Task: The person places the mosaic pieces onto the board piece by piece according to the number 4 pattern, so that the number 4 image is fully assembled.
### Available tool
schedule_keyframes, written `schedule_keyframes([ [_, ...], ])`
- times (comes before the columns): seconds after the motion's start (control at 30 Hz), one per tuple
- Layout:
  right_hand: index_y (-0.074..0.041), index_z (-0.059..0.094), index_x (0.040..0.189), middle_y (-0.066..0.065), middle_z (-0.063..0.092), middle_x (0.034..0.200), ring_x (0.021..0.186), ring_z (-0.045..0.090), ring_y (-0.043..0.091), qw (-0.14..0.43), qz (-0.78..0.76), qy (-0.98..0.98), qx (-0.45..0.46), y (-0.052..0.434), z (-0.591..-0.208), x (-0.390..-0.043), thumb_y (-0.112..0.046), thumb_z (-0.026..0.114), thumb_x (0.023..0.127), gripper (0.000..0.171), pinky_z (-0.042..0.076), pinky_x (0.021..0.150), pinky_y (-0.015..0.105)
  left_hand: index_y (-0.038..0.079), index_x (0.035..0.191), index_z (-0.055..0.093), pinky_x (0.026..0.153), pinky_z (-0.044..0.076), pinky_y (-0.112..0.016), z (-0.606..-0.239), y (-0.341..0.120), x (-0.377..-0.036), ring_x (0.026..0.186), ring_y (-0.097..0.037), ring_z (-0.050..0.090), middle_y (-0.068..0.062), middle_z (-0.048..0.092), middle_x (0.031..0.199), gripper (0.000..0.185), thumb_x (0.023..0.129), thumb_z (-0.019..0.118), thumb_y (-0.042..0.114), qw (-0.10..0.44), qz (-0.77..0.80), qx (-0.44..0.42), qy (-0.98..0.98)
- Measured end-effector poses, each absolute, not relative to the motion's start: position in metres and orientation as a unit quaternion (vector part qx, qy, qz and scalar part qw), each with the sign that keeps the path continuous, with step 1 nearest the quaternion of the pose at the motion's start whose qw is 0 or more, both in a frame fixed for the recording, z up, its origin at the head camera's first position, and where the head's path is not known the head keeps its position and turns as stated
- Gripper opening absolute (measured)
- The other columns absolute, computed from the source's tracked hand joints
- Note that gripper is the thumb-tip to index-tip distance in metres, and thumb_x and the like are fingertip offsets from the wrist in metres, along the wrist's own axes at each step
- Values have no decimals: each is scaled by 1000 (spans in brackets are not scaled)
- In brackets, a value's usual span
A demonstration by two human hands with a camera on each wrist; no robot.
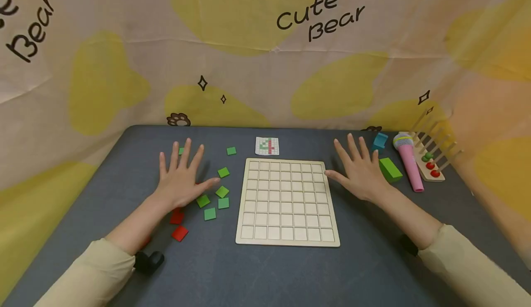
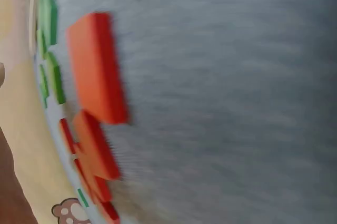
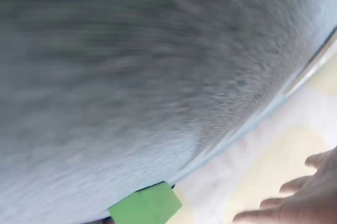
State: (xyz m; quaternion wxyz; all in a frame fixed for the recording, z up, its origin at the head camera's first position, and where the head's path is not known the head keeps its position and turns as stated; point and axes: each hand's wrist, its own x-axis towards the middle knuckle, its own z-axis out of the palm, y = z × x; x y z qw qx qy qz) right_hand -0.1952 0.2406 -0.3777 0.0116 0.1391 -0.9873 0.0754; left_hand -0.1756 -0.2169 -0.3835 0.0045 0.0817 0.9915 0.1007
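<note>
On the dark grey felt-like worktop [image 1: 265, 274], your left hand [image 1: 179, 181] lies flat, palm down, fingers straight and spread, holding nothing. Its thumb tip sits just beside the scattered green square tiles [image 1: 216, 191], flat thin squares with a matte painted look, lying at mixed angles; one more green tile [image 1: 231, 150] lies apart toward the back. Red square tiles [image 1: 178, 225] lie by your left wrist; the left wrist view shows them as blurred red slabs [image 2: 96, 71] on the grey nap.

Your right hand [image 1: 359, 171] is also flat and splayed, grip apart, nothing in it, thumb tip touching or just at the right edge of the wooden grid board [image 1: 287, 201]. That board is pale wood, roughly square, cut into small square cells, all bare, edges square to the worktop's front edge. A small pattern card [image 1: 267, 145] lies just behind it.

A green wedge block [image 1: 390, 169] sits just right of your right hand, long axis running front to back; the right wrist view catches its corner [image 3: 146, 204]. Further right lie a pink toy microphone [image 1: 409, 160], long axis front to back with its head away from you, a teal block [image 1: 379, 140] and a wooden peg rack [image 1: 431, 159].
</note>
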Motion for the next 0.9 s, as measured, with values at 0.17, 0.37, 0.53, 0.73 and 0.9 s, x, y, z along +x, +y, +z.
schedule_keyframes([
  [0.17,-17,4,160,17,-9,167,153,-5,47,-45,150,-975,157,238,-371,-212,-64,45,96,89,9,114,76,16,160,2,117,-9,-70,-376,-215,-197,153,-42,-17,-15,-10,168,97,92,47,69,2,138,67,988],
  [0.37,-15,7,160,16,2,168,154,7,44,-128,268,-940,167,235,-370,-233,-58,52,96,90,15,118,68,0,157,12,120,10,-67,-371,-206,-222,153,-47,3,-24,7,165,84,98,57,39,25,210,75,975],
  [0.53,-16,16,159,13,12,168,154,11,41,-205,296,-913,192,236,-374,-241,-50,61,93,87,19,118,66,-4,152,28,119,22,-62,-371,-194,-236,147,-48,27,-29,30,157,64,100,53,23,41,280,93,955],
  [0.73,-16,28,157,13,19,166,154,14,40,-240,284,-893,253,241,-376,-243,-37,73,88,84,19,118,65,-2,148,40,110,40,-58,-374,-182,-246,135,-46,47,-28,44,150,52,101,50,18,49,309,95,945],
  [0.9,-15,28,157,16,15,166,154,9,42,-258,266,-889,269,242,-377,-245,-36,80,81,94,14,118,67,1,145,46,106,44,-55,-373,-172,-252,130,-42,54,-25,49,147,48,100,50,16,51,312,90,944],
])
